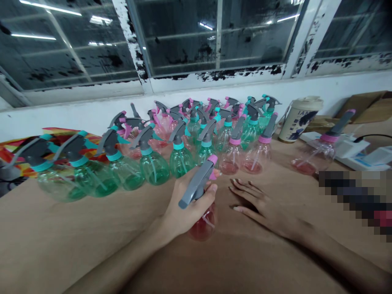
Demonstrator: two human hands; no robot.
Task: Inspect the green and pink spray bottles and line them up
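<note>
My left hand (190, 200) is wrapped round the neck of a pink spray bottle (202, 228) with a grey head and pink nozzle. The bottle stands on the table in front of me, with some liquid and a dip tube showing through its clear wall. Its collar and trigger are mostly hidden by my fingers. To the right, my right hand (257, 202) lies flat on the table, fingers spread, holding nothing. Just beyond it stand two pink spray bottles (253, 161). A row of green spray bottles (154, 167) runs off to the left.
More pink and green spray bottles (193, 128) crowd against the wall below the windows. Another pink spray bottle (315, 157) stands at right, near a white power strip (357, 153). A printed cup (301, 118) and brown cardboard (364, 106) are behind. Patterned cloth (61, 134) lies back left.
</note>
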